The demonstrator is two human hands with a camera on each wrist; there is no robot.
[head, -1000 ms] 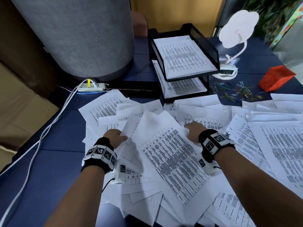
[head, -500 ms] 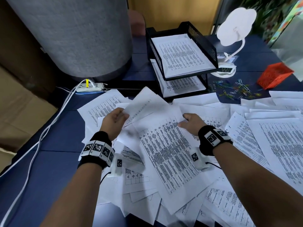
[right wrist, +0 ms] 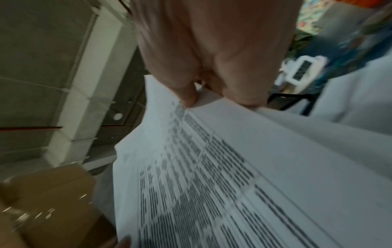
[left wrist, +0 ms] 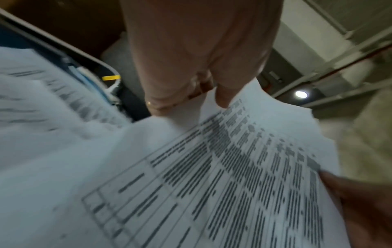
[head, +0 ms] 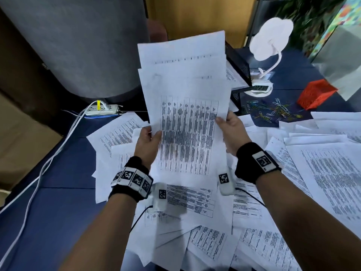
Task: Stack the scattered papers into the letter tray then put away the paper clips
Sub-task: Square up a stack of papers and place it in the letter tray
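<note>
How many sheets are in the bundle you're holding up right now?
3 edges show in the lifted bundle of printed white sheets, fanned at the top, pinched between left hand and right hand; more may be hidden behind.

You have two hands up, the left hand and right hand, one letter tray, one orange basket, one lamp, one power strip, and paper clips and papers too many to count.

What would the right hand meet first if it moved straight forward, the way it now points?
Probably the black letter tray: the right hand, gripping the lifted papers, points toward it. Depth is unclear.
</note>
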